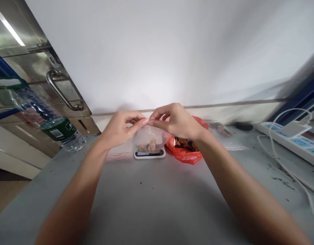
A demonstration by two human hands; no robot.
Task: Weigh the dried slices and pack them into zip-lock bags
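Observation:
Both hands pinch the top edge of a clear zip bag [141, 136] that has several light brown pieces [151, 145] at its bottom. My left hand [122, 127] is closed on the left part of that edge, and my right hand [173, 119] is closed close beside it. The bag stands over a small white digital scale [150, 156] with a dark front panel; whether its weight rests there I cannot tell. Right of the scale sits an open red plastic bag [189, 158] with dark brown dried pieces [184, 143], partly hidden by my right wrist.
Flat clear bags with red strips [120, 156] lie left of the scale. At the right are another filled clear bag [223, 131], a dark oval object [244, 126], and a power strip [297, 139] with white cables. A water bottle [62, 131] leans at the left near a metal cabinet handle [61, 92].

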